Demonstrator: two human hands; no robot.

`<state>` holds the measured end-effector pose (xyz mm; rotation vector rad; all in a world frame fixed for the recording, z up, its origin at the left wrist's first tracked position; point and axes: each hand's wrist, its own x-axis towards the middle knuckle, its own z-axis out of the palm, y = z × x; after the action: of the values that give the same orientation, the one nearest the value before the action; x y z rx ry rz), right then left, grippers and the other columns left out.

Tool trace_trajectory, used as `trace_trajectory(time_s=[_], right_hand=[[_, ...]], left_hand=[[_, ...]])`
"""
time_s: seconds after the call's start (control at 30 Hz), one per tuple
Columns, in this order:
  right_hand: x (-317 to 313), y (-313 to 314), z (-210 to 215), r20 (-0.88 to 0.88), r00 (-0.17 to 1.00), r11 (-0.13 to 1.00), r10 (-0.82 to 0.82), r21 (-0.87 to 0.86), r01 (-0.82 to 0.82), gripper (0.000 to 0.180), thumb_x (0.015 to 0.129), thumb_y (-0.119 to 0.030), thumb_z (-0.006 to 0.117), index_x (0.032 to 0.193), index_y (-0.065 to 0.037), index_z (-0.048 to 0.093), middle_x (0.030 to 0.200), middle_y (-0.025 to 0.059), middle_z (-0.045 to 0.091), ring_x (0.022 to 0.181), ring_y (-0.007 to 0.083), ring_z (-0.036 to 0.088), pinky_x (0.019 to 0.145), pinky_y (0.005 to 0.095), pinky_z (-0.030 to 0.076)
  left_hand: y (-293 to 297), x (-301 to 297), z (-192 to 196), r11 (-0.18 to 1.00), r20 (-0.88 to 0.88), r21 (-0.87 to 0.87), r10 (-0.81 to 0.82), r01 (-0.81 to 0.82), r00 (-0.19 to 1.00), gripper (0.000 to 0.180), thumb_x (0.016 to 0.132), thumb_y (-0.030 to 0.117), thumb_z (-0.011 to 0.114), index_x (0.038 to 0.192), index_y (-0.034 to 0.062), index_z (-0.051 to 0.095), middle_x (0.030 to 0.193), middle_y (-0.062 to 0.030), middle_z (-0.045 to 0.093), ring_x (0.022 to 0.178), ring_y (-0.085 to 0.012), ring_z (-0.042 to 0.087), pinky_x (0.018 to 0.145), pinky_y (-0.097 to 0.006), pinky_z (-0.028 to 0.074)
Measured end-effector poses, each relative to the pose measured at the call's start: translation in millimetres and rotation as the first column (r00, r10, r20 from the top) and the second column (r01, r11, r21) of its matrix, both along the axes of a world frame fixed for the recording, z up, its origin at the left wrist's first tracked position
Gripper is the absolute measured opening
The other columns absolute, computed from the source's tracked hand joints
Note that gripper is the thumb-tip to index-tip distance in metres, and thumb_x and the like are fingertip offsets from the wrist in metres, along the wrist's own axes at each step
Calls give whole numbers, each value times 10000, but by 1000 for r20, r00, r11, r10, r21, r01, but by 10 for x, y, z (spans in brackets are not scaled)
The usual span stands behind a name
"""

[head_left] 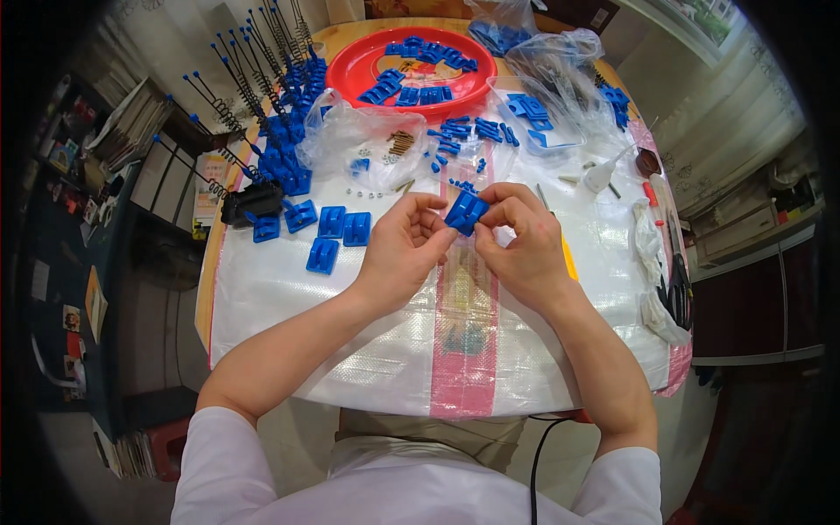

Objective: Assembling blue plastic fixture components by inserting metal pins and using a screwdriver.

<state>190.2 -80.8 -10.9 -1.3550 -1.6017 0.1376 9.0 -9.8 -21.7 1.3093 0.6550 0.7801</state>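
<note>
Table (289, 350) w/ a white woven cover and a pink stripe is filling the view; shelves are sitting to the left. Red tray (367, 66) at the far edge is carrying blue parts. Clear bags (350, 131) are lying nearer, w/ four blue brackets (331, 234) in front. Left hand (398, 254) and right hand (523, 249), both grips clamped, are pinching a small blue bracket (465, 212) between them above mid-table.

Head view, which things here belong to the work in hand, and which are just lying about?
In hand:
left hand
right hand
blue plastic piece
blue pieces in a row
small screws

Lying about:
red tray
black gloves
white bottle
</note>
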Motion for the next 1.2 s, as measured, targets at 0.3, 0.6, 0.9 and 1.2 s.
trace_trajectory(time_s=[0.3, 0.6, 0.9, 1.2], right_hand=[[-70, -11, 1, 44, 999, 999, 7, 46, -9, 155, 758, 14, 760, 832, 1, 624, 1128, 146, 663, 904, 296, 718, 719, 368, 596], [-83, -24, 6, 72, 997, 1000, 25, -2, -25, 161, 765, 15, 756, 839, 2, 614, 1130, 138, 658, 900, 300, 719, 743, 370, 596], [-102, -26, -9, 98, 989, 994, 108, -10, -108, 184, 788, 19, 746, 892, 15, 595, 1152, 142, 643, 830, 262, 730, 709, 351, 615], [-107, -18, -28, 164, 984, 997, 72, -12, -71, 182, 784, -7, 757, 876, 5, 600, 1085, 129, 653, 818, 265, 713, 688, 356, 593]], left_hand=[[-12, -50, 23, 970, -201, 235, -17, 65, 979, 425, 959, -19, 636, 1370, -30, 526, 876, -31, 615, 723, -59, 602, 611, -215, 493], [25, -66, 41, 956, -275, 278, -16, 96, 961, 484, 928, -23, 658, 1393, -42, 524, 837, -18, 611, 690, -48, 589, 592, -219, 483], [96, -86, 46, 983, -249, 88, -138, 164, 959, 465, 912, -12, 652, 1368, -46, 567, 791, 9, 600, 644, -40, 571, 543, -214, 435], [81, -92, 63, 976, -297, 155, -101, 152, 950, 470, 895, -19, 653, 1359, -34, 581, 793, 10, 602, 651, -35, 571, 552, -210, 441]])
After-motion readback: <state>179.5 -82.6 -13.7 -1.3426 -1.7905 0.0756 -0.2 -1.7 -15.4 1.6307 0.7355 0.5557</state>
